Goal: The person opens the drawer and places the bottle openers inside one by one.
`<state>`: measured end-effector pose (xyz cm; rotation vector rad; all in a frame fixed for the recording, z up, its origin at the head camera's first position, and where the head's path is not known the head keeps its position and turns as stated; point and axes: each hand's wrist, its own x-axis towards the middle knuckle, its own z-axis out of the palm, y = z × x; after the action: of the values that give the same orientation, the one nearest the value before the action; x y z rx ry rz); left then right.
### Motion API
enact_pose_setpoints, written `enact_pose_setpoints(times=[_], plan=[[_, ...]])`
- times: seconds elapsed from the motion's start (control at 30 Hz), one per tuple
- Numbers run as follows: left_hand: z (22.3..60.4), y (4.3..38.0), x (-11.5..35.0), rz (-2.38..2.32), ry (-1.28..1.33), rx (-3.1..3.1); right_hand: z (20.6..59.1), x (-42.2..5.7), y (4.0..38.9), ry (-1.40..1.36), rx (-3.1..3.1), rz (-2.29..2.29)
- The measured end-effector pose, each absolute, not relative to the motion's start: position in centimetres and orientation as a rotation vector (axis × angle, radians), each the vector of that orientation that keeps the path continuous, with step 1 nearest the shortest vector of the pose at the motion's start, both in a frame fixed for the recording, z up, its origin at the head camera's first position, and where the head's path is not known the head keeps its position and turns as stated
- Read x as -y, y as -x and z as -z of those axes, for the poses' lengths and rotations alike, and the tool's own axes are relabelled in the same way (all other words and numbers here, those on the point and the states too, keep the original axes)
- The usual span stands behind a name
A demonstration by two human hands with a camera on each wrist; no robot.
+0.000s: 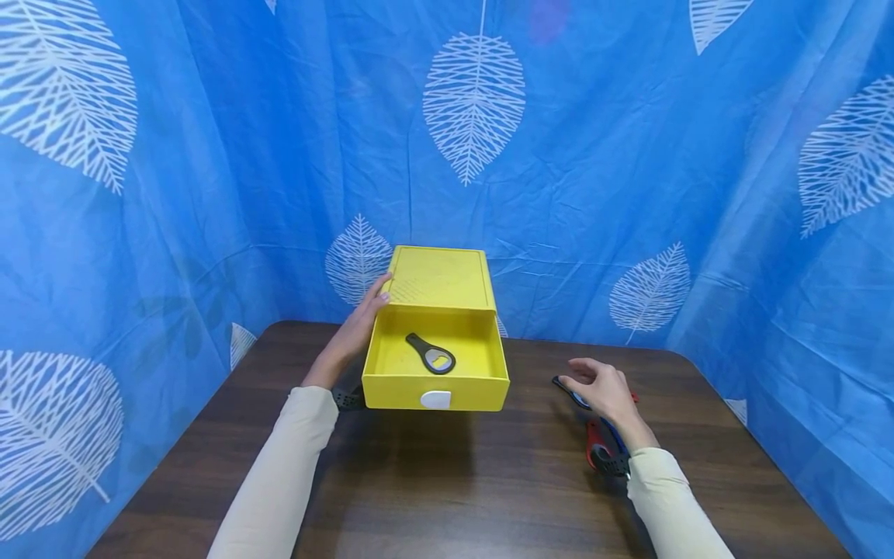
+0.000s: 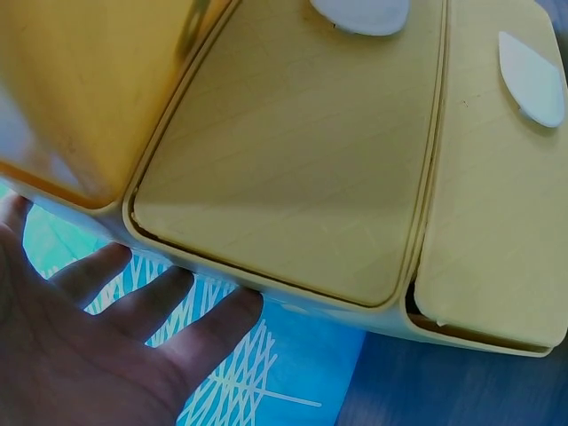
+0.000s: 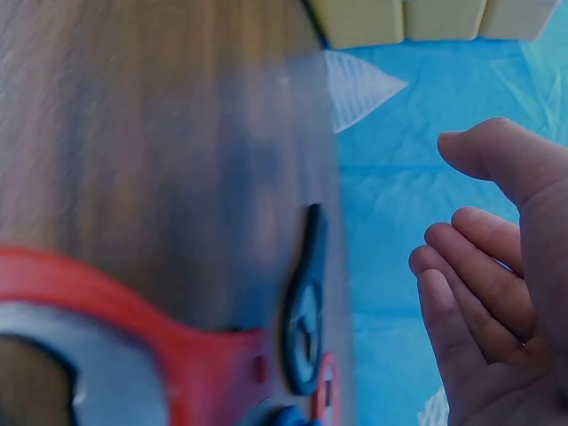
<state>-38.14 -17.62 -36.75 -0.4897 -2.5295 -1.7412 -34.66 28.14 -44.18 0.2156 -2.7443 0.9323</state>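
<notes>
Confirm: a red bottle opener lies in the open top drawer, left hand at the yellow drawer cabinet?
No, the bottle opener is black and silver, not red, per the head view. It lies in the open top drawer, left hand at the yellow drawer cabinet.

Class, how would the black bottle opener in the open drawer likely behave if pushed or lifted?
The bottle opener is probably stiff, given its metallic-looking head set in a thick black frame. Lying flat, it seems unlikely to roll. It might slide fairly easily, as the yellow drawer looks smooth inside.
</notes>
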Motion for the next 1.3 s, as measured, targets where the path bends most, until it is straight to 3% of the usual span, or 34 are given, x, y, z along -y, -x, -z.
enact_pose_setpoints(times=[0.53,1.3], plan=[[37.0,38.4,17.6,1.753,0.489,2.520,46.9,-30.7,35.2,-0.092,2.881,-0.830],[36.8,38.1,17.6,1.738,0.483,2.525,47.1,-31.0,35.1,-0.093,2.932,-0.759]])
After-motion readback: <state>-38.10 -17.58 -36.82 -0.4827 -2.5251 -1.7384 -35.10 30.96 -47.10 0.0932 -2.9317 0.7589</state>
